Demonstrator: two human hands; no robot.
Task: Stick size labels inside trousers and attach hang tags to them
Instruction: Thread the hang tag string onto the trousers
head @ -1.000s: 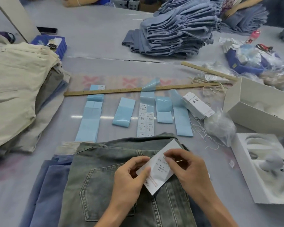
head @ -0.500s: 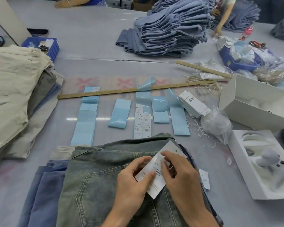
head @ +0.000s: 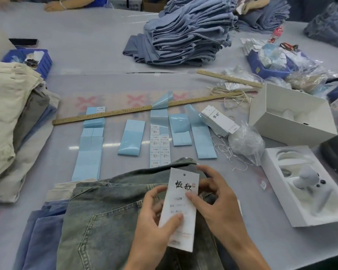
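In the lower centre of the frame, the hang tag (head: pixel 180 209) is pinched by the left hand (head: pixel 154 221) and the right hand (head: pixel 215 199) above the grey jeans (head: pixel 105 221), and it could be creased if squeezed harder.

A white rectangular hang tag (head: pixel 180 209) stands nearly upright over a pair of faded grey-green denim trousers (head: pixel 109 217), its printed face showing black brush characters, with a small punched hole near its top edge. The trousers lie flat at the near edge of the surface, back pocket up, on top of bluer folded denim. Beyond their waistband, a pale blue backing strip of white size labels (head: pixel 160 147) lies flat toward the middle of the surface.
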